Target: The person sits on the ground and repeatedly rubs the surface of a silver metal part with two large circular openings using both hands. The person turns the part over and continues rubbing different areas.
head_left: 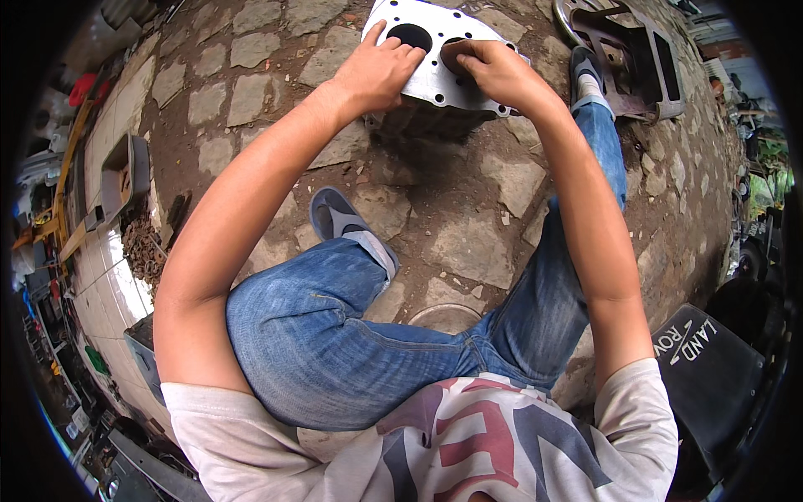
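Note:
An engine block (433, 78) with a bright silver top face, large round bores and smaller bolt holes stands on the stone floor ahead of me. Across its left part lies my left hand (382, 66). The index finger points forward on the face, and the other fingers curl at the rim of the left bore. My right hand (499, 69) pinches a brown sheet (457, 55), which looks like sandpaper, at the right bore. That sheet and hand hide much of the bore. The block's dark side is in shadow.
A dark metal frame (665, 75) lies beyond my right foot. Left are a grey tray (125, 172) and a heap of rusty small parts (143, 248). A black panel with white lettering (709, 376) leans at lower right. A round metal rim (446, 318) shows beneath me.

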Motion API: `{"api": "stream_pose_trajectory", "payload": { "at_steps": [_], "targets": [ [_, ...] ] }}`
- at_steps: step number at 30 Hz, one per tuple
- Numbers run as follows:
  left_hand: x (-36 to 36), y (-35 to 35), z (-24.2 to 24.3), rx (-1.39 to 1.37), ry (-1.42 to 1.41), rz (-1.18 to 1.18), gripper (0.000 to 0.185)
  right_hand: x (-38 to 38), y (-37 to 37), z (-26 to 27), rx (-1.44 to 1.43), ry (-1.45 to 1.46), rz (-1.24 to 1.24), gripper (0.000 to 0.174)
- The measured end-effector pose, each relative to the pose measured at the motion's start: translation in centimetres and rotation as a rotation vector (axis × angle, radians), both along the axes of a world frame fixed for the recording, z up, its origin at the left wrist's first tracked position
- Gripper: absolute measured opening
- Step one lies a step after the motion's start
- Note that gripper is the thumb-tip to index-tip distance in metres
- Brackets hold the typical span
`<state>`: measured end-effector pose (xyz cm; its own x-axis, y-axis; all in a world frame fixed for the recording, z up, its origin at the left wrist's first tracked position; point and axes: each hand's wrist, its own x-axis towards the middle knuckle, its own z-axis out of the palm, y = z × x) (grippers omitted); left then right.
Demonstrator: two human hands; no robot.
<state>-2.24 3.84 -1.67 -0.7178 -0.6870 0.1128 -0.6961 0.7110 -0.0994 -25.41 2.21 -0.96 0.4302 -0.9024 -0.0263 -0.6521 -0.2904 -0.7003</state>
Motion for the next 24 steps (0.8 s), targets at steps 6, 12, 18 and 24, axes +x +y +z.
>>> {"api": "stream_pose_trajectory", "payload": {
  "at_steps": [6,12,18,24],
  "targets": [
    [-0.2,0.2,0.3,0.035,-0.013,0.018,0.078,0.5,0.6,0.4,0.013,0.028,-0.009,0.031],
    [0.0,0.2,0.3,0.043,0.006,0.012,0.078,1.2,1.8,1.8,-0.048,0.3,0.089,0.031],
    [-0.1,0.2,0.4,0.048,0.011,0.007,0.079,1.8,1.1,2.1,-0.054,0.446,0.179,0.052],
    [-0.2,0.0,0.5,0.054,-0.012,0.025,0.08,0.6,0.9,3.8,-0.016,0.328,0.186,0.038]
  ]
}}
